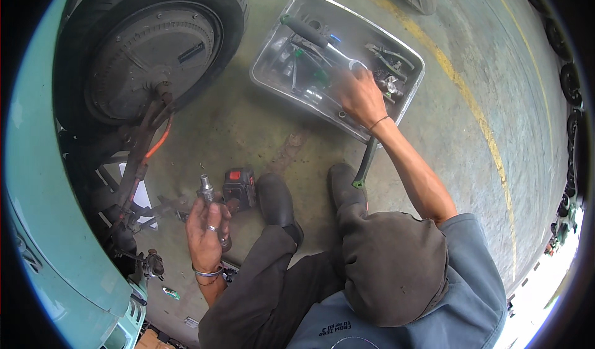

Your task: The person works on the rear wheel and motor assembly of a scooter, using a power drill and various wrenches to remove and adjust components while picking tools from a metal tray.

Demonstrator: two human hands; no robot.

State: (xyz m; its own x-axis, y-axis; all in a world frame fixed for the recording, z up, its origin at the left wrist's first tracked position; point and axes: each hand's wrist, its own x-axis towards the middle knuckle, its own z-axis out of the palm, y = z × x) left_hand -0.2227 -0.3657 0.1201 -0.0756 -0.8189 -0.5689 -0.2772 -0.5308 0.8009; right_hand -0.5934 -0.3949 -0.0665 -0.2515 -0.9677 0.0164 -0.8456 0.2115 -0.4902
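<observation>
Low on the left, my left hand (206, 234) is closed around a silver metal socket (206, 188), which points upward out of the fingers. A rounded metal end (226, 243) shows below that hand. My right hand (361, 95) reaches into a metal tray (260, 70) of tools. Its fingers are blurred by motion, so whether they grip anything is unclear. Next to them lies the round head of a ratchet wrench (338, 54) with a dark and green handle. A dark tool handle with a green end (364, 166) sticks out over the tray's near edge.
A cordless power tool (240, 191) stands on the floor beside my left boot (276, 203). At upper left is a large tyre (229, 36) with its hub, near an orange cable (160, 139). A pale green body panel (43, 181) fills the left side. Loose pliers (393, 61) lie inside the tray.
</observation>
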